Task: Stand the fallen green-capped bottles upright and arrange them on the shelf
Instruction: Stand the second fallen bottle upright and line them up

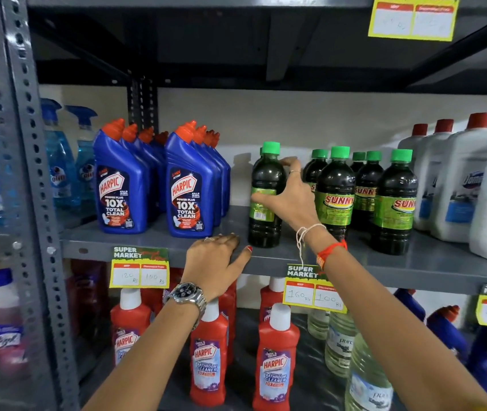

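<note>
Several dark bottles with green caps and green SUNNY labels stand upright on the grey shelf (153,243). My right hand (288,197) grips the leftmost green-capped bottle (266,185) around its middle; it stands upright, label turned away, with another cap just behind it. The other green-capped bottles (337,191) stand in a cluster to its right, partly hidden by my hand. My left hand (215,258) rests palm down on the shelf's front edge, fingers spread, holding nothing. No bottle lies on its side in view.
Blue Harpic bottles (187,185) stand left of the gap. White jugs with red caps (461,185) stand at the right. Price tags (139,268) hang from the shelf edge. Red Harpic bottles (276,360) fill the shelf below. A perforated steel upright (33,179) stands at the left.
</note>
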Demonstrator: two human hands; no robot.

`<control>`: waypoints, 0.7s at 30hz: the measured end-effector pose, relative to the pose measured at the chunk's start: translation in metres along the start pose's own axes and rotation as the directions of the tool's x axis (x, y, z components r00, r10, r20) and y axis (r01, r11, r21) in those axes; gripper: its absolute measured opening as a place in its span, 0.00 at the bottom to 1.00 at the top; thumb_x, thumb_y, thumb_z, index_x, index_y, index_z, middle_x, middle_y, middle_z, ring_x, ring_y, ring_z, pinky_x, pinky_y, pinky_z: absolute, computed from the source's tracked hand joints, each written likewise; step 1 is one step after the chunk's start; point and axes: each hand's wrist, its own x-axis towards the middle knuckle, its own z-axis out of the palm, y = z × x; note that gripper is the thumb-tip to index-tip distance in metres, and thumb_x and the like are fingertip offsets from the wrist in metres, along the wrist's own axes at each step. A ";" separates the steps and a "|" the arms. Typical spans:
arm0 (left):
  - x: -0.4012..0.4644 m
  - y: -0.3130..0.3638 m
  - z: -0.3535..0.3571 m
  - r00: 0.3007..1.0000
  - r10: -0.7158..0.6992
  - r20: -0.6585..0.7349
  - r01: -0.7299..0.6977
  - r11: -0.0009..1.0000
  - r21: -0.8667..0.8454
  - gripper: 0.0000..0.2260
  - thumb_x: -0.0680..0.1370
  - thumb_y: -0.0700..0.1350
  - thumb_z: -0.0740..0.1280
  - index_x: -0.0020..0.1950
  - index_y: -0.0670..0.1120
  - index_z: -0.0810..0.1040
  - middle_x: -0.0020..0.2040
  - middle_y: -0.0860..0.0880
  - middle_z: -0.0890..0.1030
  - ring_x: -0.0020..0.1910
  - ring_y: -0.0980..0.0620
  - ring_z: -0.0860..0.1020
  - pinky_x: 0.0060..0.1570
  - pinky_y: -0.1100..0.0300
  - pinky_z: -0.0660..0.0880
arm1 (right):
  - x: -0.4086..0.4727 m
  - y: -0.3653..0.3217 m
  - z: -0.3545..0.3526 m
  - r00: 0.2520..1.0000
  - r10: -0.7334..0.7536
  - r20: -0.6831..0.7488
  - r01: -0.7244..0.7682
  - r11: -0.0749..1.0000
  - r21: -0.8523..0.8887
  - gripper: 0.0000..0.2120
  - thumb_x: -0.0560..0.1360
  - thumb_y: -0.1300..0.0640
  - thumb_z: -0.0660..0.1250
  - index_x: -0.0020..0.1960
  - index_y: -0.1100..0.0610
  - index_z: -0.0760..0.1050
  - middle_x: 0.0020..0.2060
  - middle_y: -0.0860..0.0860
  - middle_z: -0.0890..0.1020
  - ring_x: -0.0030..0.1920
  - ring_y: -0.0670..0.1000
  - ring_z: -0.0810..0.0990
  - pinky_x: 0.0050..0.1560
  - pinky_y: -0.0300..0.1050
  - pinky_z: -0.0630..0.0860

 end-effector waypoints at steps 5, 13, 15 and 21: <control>0.000 0.000 0.000 1.000 0.001 -0.003 -0.001 1.000 0.013 0.30 0.72 0.62 0.45 0.61 0.49 0.76 0.60 0.50 0.80 0.55 0.52 0.78 0.52 0.58 0.72 | -0.008 0.005 0.009 1.000 0.003 -0.004 -0.002 0.999 0.037 0.41 0.62 0.47 0.74 0.69 0.51 0.58 0.50 0.52 0.78 0.54 0.58 0.79 0.55 0.50 0.75; -0.001 0.001 0.002 1.000 0.004 -0.017 -0.003 1.000 0.015 0.30 0.72 0.61 0.45 0.61 0.49 0.76 0.60 0.51 0.80 0.57 0.53 0.78 0.53 0.58 0.72 | -0.009 0.011 0.011 0.994 0.102 0.037 -0.100 0.993 -0.063 0.48 0.59 0.47 0.79 0.68 0.62 0.57 0.57 0.55 0.75 0.59 0.54 0.74 0.58 0.47 0.71; -0.001 0.000 0.003 1.000 -0.002 -0.007 0.002 1.000 0.016 0.30 0.72 0.62 0.45 0.62 0.49 0.76 0.62 0.52 0.78 0.59 0.54 0.76 0.55 0.58 0.71 | -0.002 0.016 0.005 0.968 0.207 0.141 -0.224 0.967 0.119 0.44 0.61 0.56 0.79 0.68 0.62 0.57 0.52 0.51 0.74 0.52 0.50 0.74 0.55 0.44 0.71; 0.000 0.000 0.004 1.000 -0.004 -0.025 0.004 1.000 0.003 0.29 0.73 0.61 0.47 0.62 0.49 0.76 0.63 0.52 0.78 0.61 0.54 0.75 0.57 0.58 0.70 | -0.008 0.030 0.009 0.933 0.272 0.234 -0.350 0.834 0.426 0.38 0.64 0.62 0.76 0.66 0.58 0.58 0.49 0.49 0.76 0.49 0.47 0.77 0.52 0.42 0.74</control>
